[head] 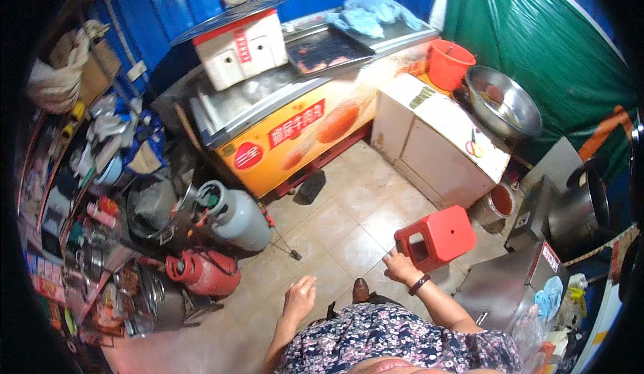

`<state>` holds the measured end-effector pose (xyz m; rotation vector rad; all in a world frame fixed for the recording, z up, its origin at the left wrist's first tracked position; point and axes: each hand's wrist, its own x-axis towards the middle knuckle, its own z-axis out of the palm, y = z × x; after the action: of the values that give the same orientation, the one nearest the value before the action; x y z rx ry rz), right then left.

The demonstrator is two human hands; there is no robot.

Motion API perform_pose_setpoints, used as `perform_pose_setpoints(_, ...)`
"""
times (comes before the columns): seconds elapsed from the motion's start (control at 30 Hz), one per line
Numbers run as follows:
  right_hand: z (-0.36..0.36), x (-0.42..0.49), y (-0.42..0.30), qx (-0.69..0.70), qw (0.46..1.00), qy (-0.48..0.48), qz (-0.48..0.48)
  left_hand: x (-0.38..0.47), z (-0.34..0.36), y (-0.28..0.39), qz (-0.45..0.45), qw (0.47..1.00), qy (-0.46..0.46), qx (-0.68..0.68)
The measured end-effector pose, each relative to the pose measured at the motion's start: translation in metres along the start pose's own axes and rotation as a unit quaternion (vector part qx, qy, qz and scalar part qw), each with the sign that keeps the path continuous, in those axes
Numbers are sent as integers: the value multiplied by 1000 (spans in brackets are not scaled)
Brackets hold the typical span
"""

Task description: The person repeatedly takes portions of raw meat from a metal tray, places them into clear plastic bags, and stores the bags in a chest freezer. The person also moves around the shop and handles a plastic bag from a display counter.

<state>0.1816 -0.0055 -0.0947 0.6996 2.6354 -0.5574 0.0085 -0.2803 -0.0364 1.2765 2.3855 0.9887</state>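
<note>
My left hand hangs in front of my body over the tiled floor, its fingers loosely bent and nothing in it. On the other side, my right hand has a dark bracelet at its wrist. It overlaps the lower left side of a red plastic stool in the picture; whether it touches the stool cannot be told. No held thing shows between its fingers. The stool has a square top and an opening in its side. One brown shoe shows below my flowered garment.
A grey gas cylinder and a red one stand at left. Ahead are a chest freezer and a white cabinet with scissors on it. A steel basin and a stock pot are at right.
</note>
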Motion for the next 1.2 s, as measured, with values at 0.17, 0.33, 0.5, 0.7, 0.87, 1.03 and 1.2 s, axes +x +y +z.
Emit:
perform_pose_setpoints(0.17, -55, 28, 61, -5, 996, 67, 66, 98, 17, 20, 40, 998, -55, 7)
perform_pose_setpoints(0.33, -64, 59, 84, 78, 992, 17, 97, 180, 25, 4, 84, 991, -100, 20)
perform_pose_setpoints(0.5, -89, 114, 82, 120, 988, -50, 80, 272, 21, -6, 97, 990, -104, 13)
perform_pose_setpoints(0.7, -140, 218, 83, 78, 993, -42, 84, 390, 10, -55, 116, 990, -83, -11)
perform_pose_setpoints(0.87, -194, 298, 58, 99, 990, -38, 93, 482, -36, -91, 92, 991, -94, -8)
perform_pose_setpoints(1.03, -228, 359, 67, 118, 987, -30, 106, 571, -59, -97, 113, 989, -91, 21)
perform_pose_setpoints(1.2, -238, 381, 97, 127, 980, -41, 148, 624, -39, -98, 141, 984, -106, 10)
